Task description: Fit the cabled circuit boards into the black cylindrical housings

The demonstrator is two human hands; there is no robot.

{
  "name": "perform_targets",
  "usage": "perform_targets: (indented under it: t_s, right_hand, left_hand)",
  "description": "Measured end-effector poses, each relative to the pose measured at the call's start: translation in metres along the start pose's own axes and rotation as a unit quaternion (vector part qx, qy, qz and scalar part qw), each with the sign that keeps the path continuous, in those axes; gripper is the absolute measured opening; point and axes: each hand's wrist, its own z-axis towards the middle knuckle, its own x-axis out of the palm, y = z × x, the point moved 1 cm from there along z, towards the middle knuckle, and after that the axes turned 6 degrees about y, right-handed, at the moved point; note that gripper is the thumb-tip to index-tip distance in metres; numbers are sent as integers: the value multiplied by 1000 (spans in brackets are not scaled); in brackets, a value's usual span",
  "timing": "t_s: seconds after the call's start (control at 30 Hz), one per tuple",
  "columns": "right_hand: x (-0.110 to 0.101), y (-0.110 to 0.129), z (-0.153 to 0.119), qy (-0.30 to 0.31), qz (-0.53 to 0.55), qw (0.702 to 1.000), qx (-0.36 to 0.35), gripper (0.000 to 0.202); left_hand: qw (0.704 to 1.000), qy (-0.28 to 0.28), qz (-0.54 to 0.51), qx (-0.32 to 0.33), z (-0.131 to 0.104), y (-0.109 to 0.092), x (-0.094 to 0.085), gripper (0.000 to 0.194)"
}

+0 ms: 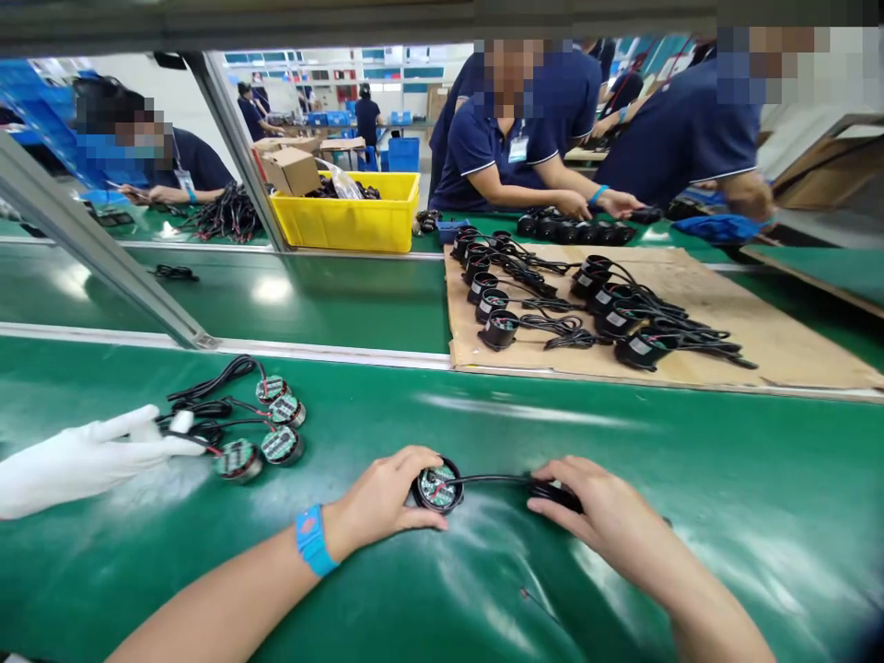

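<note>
Left hand around a round black plastic housing (pixel 460 494), right hand on its coiled black cable bundle (pixel 556 494).

The person's left hand (pixel 390 493) clasps the housing's rim between fingers and thumb from its left side, apparently to steady it on the green work surface (pixel 387 599) with the green circuit board (pixel 434 479) facing up; the right hand (pixel 611 506) pinches the bundle, probably to control the slack. The housing sits within the curve of the left grip, its right edge uncovered; the black cable (pixel 492 479) runs from it to the right fingers. Beyond the left hand, a co-worker's white-gloved hand (pixel 117 456) is at the cables of four round circuit-board units (pixel 282 445), grouped probably for easy reach.
</note>
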Motion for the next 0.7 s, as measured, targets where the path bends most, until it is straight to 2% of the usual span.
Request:
perform_targets:
  t_s: [0.1, 0.2, 0.3, 0.37, 0.5, 0.6, 0.7]
  right_hand:
    - [6, 12, 5, -24, -10, 998, -51, 45]
    - [14, 42, 14, -77, 17, 991, -112, 50]
    - [23, 71, 22, -126, 8, 979, -161, 53]
    - [29, 83, 26, -133, -13, 976, -169, 55]
    - [37, 93, 33, -122, -36, 982, -140, 51]
    - [37, 97, 35, -119, -22, 983, -138, 47]
    - [37, 101, 33, -159, -19, 975, -155, 46]
  left_hand:
    - [998, -30, -28, 41, -1, 6, 2, 81]
    - [997, -42, -22, 67, -3, 9, 2, 68]
    - [998, -31, -14, 57, -3, 9, -1, 59]
    - [999, -12, -8, 47, -3, 8, -2, 56]
    - [999, 19, 16, 33, -3, 5, -4, 46]
    - [999, 16, 22, 40, -4, 2, -5, 37]
    - [997, -3, 38, 68, -5, -3, -7, 29]
